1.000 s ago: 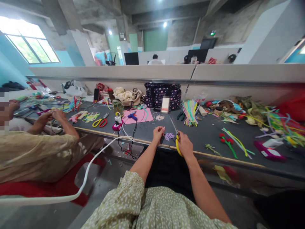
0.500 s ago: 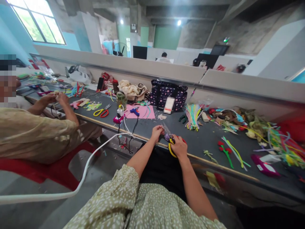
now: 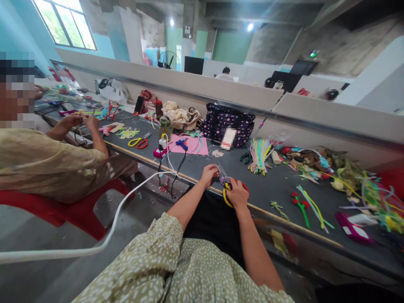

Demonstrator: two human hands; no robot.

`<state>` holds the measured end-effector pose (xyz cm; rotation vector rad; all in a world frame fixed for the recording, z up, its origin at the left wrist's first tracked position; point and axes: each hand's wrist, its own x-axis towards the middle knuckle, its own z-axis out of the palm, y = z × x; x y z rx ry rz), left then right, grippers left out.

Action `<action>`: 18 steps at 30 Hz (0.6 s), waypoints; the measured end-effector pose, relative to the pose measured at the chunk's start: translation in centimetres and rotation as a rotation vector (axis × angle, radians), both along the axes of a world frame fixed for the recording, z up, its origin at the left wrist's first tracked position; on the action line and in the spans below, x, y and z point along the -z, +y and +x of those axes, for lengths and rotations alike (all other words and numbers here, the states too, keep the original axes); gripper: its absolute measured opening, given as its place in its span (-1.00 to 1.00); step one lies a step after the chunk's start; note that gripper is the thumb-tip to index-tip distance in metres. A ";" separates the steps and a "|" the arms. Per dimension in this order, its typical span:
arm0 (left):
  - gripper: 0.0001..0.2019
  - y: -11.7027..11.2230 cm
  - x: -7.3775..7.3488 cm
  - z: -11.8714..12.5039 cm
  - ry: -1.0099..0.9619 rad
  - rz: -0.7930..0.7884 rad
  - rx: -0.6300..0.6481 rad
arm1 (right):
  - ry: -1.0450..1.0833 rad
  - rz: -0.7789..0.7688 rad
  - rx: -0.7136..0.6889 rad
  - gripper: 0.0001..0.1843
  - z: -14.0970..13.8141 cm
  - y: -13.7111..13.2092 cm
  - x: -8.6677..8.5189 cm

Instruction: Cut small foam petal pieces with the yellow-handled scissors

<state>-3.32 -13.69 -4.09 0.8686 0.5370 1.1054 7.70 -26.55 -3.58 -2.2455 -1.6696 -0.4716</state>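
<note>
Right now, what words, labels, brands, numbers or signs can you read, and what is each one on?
No text can be read.
White rectangular item by the dark bag: pixelated, illegible.
Green-lit sign high up: too blurred.
Label on the magenta block: too small.

No wording, brand or number is showing legibly. A green sign (image 3: pixel 314 54) is glowing high at the back, its marking staying too small to read. Pixelation is covering the white packet (image 3: pixel 228 139). The purple-pink box (image 3: pixel 354 230) on the desk (image 3: pixel 252 193) is bearing an unreadable white label (image 3: pixel 347 230).
</note>
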 end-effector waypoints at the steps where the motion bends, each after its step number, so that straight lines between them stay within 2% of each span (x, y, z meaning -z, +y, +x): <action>1: -0.76 0.0 0.0 0.0 -0.002 0.003 0.000 | -0.003 0.007 -0.001 -0.52 0.0 0.0 0.1; 10: -0.76 -0.1 -0.4 -0.1 0.009 -0.021 0.002 | -0.018 -0.012 0.011 -0.49 -0.1 -0.2 -0.1; 18: -0.72 -0.1 -0.4 -0.4 -0.059 -0.022 0.033 | -0.023 0.000 0.004 -0.53 0.1 -0.1 -0.4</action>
